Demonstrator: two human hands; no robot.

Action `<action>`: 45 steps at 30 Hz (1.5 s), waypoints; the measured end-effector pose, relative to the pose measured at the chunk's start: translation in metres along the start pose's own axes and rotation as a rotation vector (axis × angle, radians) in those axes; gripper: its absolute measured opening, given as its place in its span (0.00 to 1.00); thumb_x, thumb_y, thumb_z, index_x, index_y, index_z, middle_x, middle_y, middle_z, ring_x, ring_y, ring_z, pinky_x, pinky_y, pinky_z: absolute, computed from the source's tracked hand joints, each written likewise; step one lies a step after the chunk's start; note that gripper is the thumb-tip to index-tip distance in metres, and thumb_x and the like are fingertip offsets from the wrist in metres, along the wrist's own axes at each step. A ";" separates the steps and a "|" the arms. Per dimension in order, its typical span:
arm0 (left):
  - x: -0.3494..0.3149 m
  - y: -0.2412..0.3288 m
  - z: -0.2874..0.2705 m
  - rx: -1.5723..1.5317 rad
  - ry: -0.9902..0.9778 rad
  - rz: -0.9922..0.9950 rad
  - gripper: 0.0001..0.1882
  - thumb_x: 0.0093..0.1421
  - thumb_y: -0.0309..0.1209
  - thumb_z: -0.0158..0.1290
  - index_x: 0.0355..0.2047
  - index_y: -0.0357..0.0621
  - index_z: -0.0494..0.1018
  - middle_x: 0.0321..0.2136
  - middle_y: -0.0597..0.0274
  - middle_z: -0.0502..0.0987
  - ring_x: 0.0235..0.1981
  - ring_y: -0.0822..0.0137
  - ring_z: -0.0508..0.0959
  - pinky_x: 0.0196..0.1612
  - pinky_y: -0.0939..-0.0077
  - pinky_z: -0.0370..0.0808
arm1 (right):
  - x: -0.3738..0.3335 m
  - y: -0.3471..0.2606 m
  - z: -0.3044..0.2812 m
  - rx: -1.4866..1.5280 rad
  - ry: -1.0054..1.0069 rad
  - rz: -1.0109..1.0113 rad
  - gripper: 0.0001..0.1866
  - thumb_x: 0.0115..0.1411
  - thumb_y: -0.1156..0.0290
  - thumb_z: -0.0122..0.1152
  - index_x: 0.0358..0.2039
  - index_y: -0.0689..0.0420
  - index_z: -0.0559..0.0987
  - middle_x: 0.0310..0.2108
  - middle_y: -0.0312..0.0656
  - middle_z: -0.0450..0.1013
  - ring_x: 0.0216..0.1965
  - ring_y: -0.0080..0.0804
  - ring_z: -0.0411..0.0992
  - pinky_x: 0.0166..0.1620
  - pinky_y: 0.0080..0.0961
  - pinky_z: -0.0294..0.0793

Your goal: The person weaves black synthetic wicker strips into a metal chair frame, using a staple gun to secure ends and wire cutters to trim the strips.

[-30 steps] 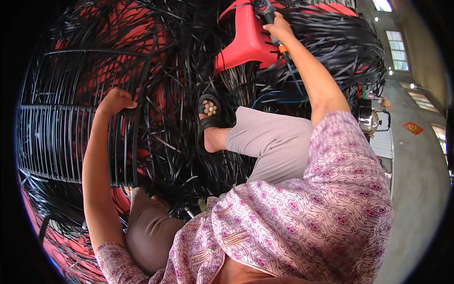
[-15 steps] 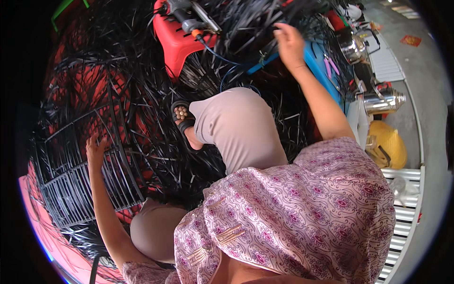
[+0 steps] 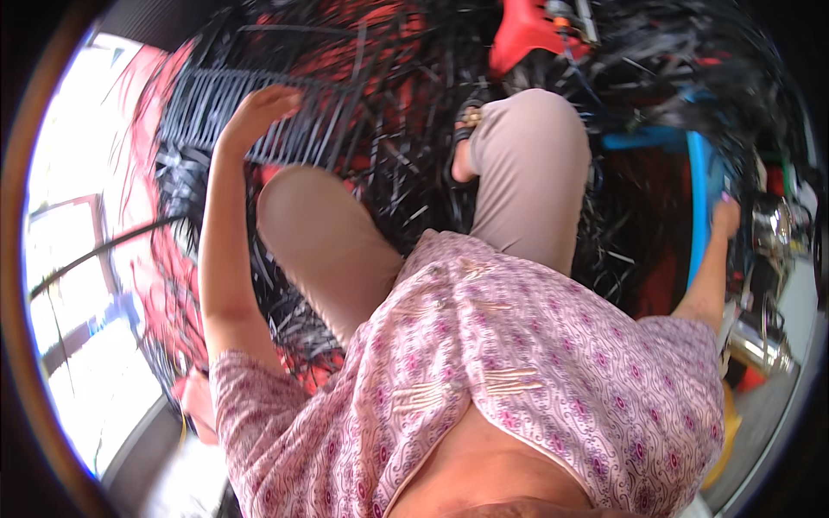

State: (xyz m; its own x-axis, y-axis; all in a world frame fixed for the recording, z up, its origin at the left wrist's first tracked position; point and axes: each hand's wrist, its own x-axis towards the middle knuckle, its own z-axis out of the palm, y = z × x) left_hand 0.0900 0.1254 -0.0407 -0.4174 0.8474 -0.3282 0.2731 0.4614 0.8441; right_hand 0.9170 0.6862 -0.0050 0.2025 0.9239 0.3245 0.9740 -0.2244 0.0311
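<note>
My left hand (image 3: 269, 108) hovers over a black slatted frame (image 3: 298, 129) with its fingers loosely stretched and nothing in them. Black plastic strips (image 3: 397, 173) lie in heaps around the frame and between my legs. Far to the right, my right hand (image 3: 727, 217) is closed beside the edge of a blue plastic tray or stool (image 3: 698, 190). A bit of pink shows at its fingertips, matching the handles of the pliers seen there earlier; most of them is hidden, and the hand is blurred.
A red plastic stool (image 3: 522, 34) at the top carries a power tool (image 3: 560, 12). Shiny metal kettles (image 3: 768, 226) stand at the right beyond my right hand. Bright light comes in at the left, where a pink sheet (image 3: 142, 250) hangs or lies.
My view has swung left. My right hand has come down from above the strips to the pink-handled pliers on the blue surface. My left hand has lifted from the frame.
</note>
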 end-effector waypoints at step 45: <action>-0.011 0.071 0.024 -0.932 0.519 -0.010 0.38 0.68 0.58 0.36 0.54 0.29 0.68 0.49 0.45 0.76 0.51 0.58 0.76 0.52 0.67 0.69 | -0.461 -0.581 0.060 0.391 -0.558 -1.112 0.46 0.39 0.41 0.70 0.56 0.55 0.69 0.53 0.49 0.66 0.57 0.48 0.64 0.59 0.45 0.61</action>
State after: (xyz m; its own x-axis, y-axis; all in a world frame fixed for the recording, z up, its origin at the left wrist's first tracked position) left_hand 0.1349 0.1552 0.0128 -0.7939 0.5281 -0.3015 -0.4115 -0.1015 0.9058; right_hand 0.2637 0.4090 -0.2291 -0.8033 0.5802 -0.1342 0.5925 0.7559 -0.2786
